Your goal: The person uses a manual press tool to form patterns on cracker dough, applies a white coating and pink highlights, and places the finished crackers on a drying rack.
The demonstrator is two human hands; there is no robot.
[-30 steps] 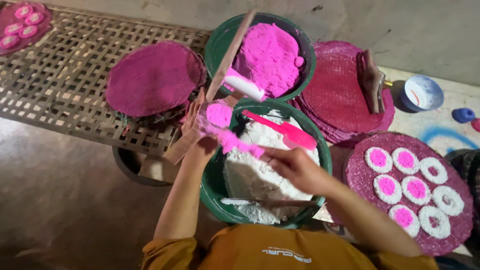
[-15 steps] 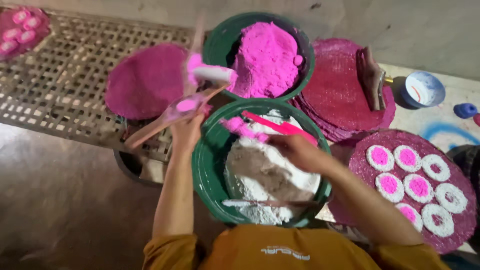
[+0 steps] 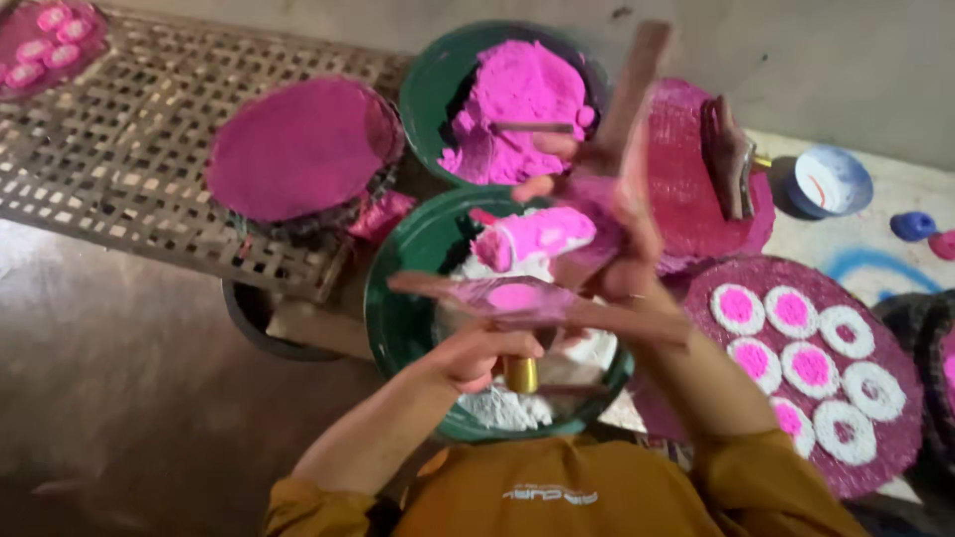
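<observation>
Pink powder cakes our wooden mould (image 3: pixel 517 296) — light, stiff, crumbly-topped. Our left hand (image 3: pixel 476 356) grips its underside; our right hand (image 3: pixel 607 224), at two o'clock, clenches a wooden stick (image 3: pixel 629 85).

Just under the left hand's (image 3: pixel 477 358) fingers, a matt wooden paddle (image 3: pixel 517 298) is caked with pink powder. Beyond the right hand's (image 3: pixel 607 249) fingertips, a glossy green plastic basin (image 3: pixel 418 89) holds rough pink powder.

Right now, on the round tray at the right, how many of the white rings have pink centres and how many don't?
White rings with pink centres: 5
White rings without pink filling: 3
Total in view on the tray: 8
</observation>
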